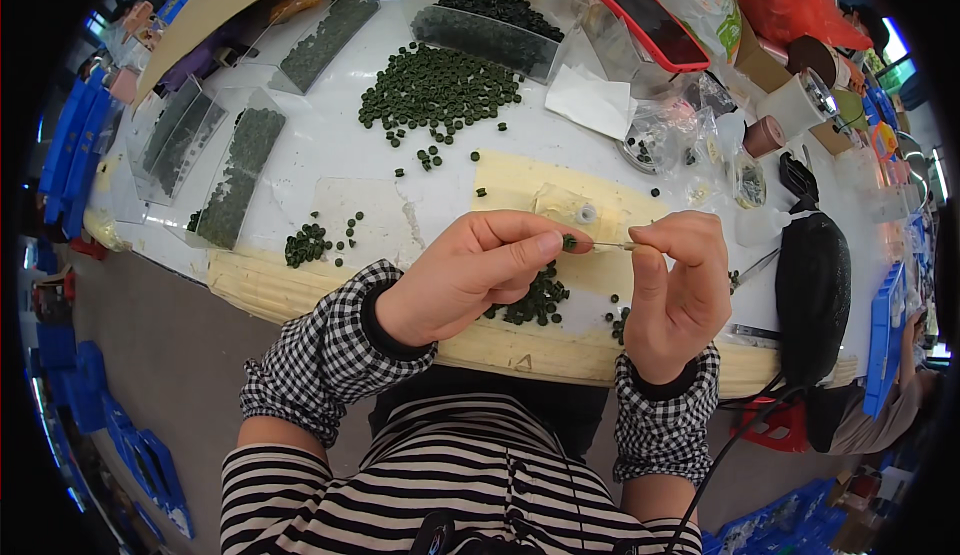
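Note:
My left hand pinches a small dark green round piece between thumb and forefinger. Opposite it, my right hand grips a thin metal needle-like tool, whose tip reaches the green piece. Whether the tip is inside the piece is too small to tell. Below my hands, a loose cluster of similar dark green pieces lies on the table by its front edge. Just behind the fingers stands a yellowish taped block with a pale round knob. Checked sleeve covers wrap both forearms.
A large heap of green pieces spreads on the white table, before a clear box. Clear trays of pieces stand left. A red-cased phone, plastic bags, white paper and a black bag occupy the right.

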Available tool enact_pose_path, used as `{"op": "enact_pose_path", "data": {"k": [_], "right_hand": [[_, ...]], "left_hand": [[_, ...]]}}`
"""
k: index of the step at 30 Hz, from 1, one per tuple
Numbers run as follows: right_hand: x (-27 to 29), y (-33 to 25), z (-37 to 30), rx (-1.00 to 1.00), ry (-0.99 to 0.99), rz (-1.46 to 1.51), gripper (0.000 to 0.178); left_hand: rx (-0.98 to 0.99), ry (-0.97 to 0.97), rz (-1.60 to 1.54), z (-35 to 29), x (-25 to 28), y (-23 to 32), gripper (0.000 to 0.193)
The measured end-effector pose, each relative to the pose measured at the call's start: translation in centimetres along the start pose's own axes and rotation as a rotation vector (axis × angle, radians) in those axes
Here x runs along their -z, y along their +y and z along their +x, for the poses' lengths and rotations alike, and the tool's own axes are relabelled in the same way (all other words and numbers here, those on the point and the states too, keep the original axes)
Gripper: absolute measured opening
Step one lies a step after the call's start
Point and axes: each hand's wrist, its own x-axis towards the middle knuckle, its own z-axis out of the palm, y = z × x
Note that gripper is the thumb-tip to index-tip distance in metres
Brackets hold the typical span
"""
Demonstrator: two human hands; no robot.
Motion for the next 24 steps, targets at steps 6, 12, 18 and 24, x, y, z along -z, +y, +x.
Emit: {"op": "enact_pose_path", "data": {"k": [6,12,18,24], "right_hand": [[-0.1,0.0,-0.1,-0.028,0.068,0.017,0.008],[-0.4,0.5,0.1,-0.008,0.139,-0.277,0.008],[-0.8,1.0,0.5,0.042,-0.076,-0.464,0.014],[-1.1,1.0,0.4,0.039,-0.124,-0.447,0.016]], "left_hand": [[-0.015,0.017,0.012,0.0,0.0,0.0,0.029],[-0.157,0.190,0.226,-0.1,-0.8,0.2,0.025],[-0.379,0.295,0.492,-0.5,-0.8,-0.1,0.022],[-0.427,0.280,0.548,-0.7,-0.7,-0.2,0.023]]}}
